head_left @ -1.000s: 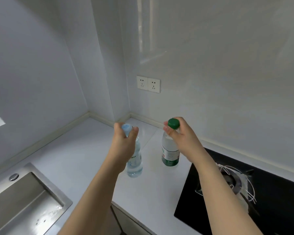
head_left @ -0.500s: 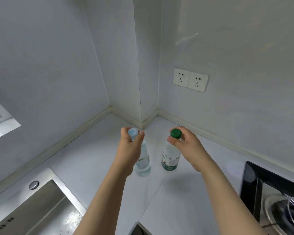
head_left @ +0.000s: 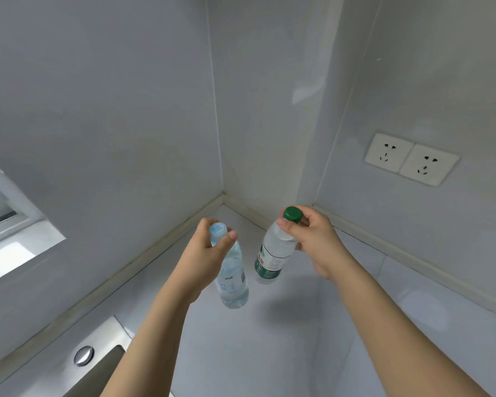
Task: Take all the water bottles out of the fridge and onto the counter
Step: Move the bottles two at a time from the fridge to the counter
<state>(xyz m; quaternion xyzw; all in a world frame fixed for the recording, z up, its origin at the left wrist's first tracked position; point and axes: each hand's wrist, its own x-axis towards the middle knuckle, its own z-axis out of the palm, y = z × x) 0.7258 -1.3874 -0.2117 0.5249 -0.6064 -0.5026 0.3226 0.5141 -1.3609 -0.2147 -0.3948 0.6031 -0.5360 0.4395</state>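
- Item, blue-capped bottle (head_left: pixel 232 275): clear, pale label; hangs below the left hand (head_left: pixel 209 255), long axis near upright, base tilted slightly toward the near right. The base looks at or just above the surface (head_left: pixel 269 339); contact cannot be told.
- Item, green-capped bottle (head_left: pixel 272 253): clear, green-and-white label; hangs below the right hand (head_left: pixel 312 239), long axis leaning, cap to the far right, base to the near left. It appears to be at or close to the surface.
- Relation: the two bottles are just beside each other, apart, in the far corner of the surface; each lies straight under its own hand, so the set-down is a short drop.
- Grip, left: thumb and fingers curled round the neck just below the blue cap; narrow pinch.
- Grip, right: thumb and fingertips pinch the neck just under the green cap; remaining fingers loosely curled.
- Judgement: both need to stand upright before release; the leaning green-capped one may tip.
- Nearby: sink (head_left: pixel 103 365) near left, wall sockets (head_left: pixel 411 159) far right.
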